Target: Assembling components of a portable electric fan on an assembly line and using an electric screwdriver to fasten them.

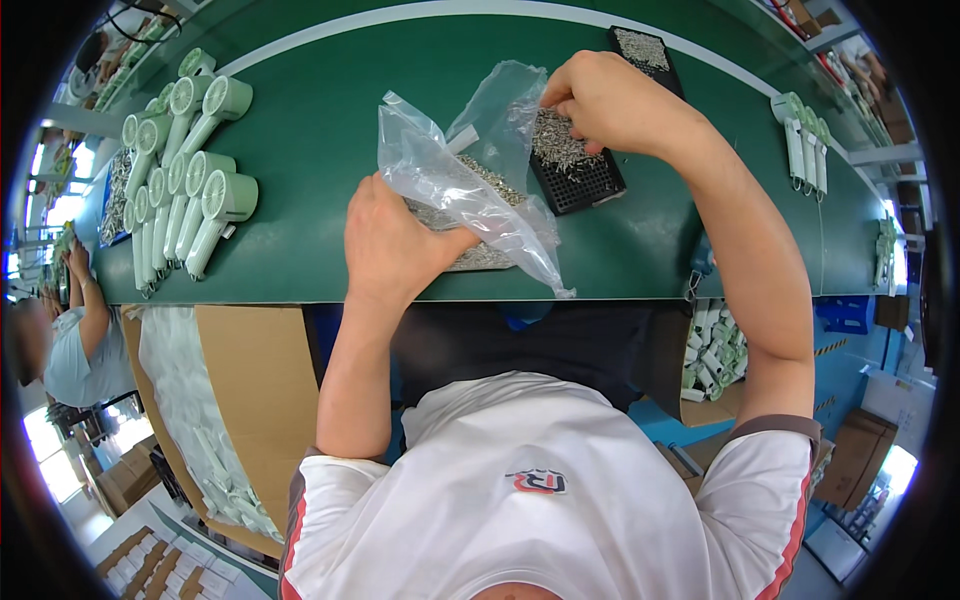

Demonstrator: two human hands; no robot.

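A clear plastic bag [455,190] of small silvery metal pieces, which look like screws, lies tilted on the green bench in front of me. My left hand [390,240] is closed round its near left side, thumb on top and fingers partly hidden. Over at the bag's far right edge, my right hand [600,105] has bent fingers that appear to pinch the plastic. That hand hovers over a black perforated tray [580,192], where a heap of the same metal pieces [562,143] is spread. The bag's right side touches or overlaps the tray.
Pale green handheld fans [225,195] stand grouped at the left; several more [805,145] are at the right. Another black tray [642,50] with metal pieces lies farther back. Cardboard boxes [250,400] flank me below the bench edge. A person [85,340] works at far left.
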